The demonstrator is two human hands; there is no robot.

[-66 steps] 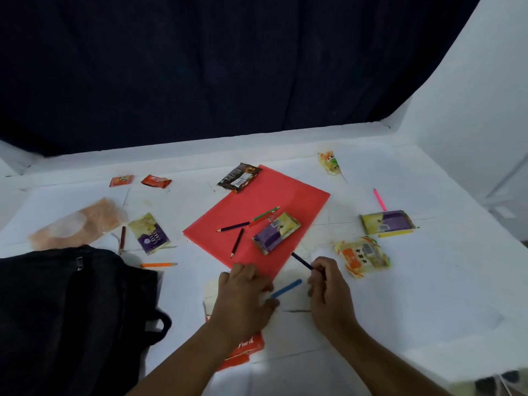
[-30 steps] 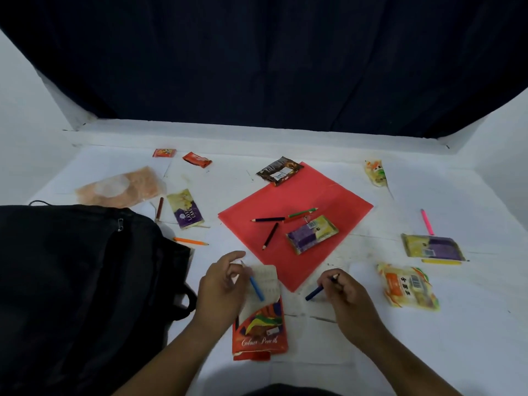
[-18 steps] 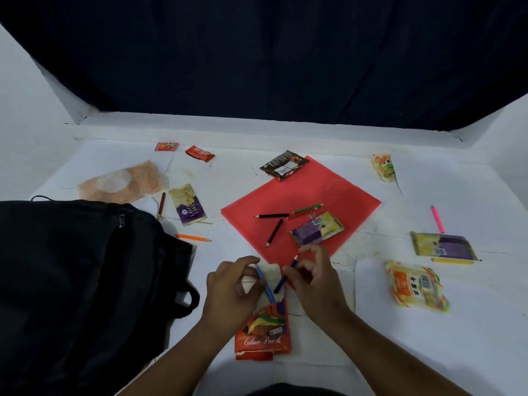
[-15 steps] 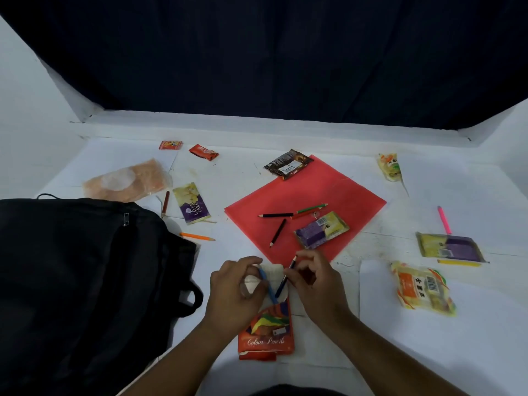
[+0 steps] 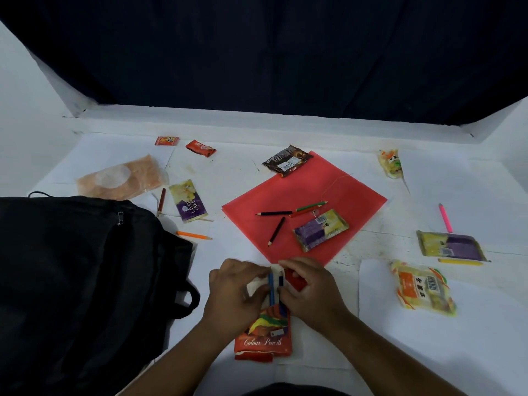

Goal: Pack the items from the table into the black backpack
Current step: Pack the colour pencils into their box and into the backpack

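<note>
Low in the middle of the frame, both hands meet over a box of colour pencils [image 5: 264,335] lying on the white surface [image 5: 328,361]. The left hand [image 5: 234,295] curls its fingers around the box's open upper end, thumb pressed against a light blue pencil [image 5: 271,290] that stands half inside. The right hand [image 5: 310,287] pinches a dark blue pencil [image 5: 281,292] just beside the first — its lower part is already in the box.

The black backpack [image 5: 80,281] fills the lower left of the frame, zipper pull showing near its top, a strap loop close to the left hand.

Above the hands lies a red folder [image 5: 343,192] carrying three loose pencils [image 5: 275,231] and a purple-and-yellow snack pack [image 5: 320,230]; a brown wrapper [image 5: 287,160] overlaps its upper corner. At the right sit another purple-and-yellow pack [image 5: 451,247], a pink pen [image 5: 445,218] and an orange noodle packet [image 5: 423,288]. Left of the folder are a layer cake packet [image 5: 188,204], an orange pencil [image 5: 194,235] and a pale orange bag [image 5: 123,181].
</note>
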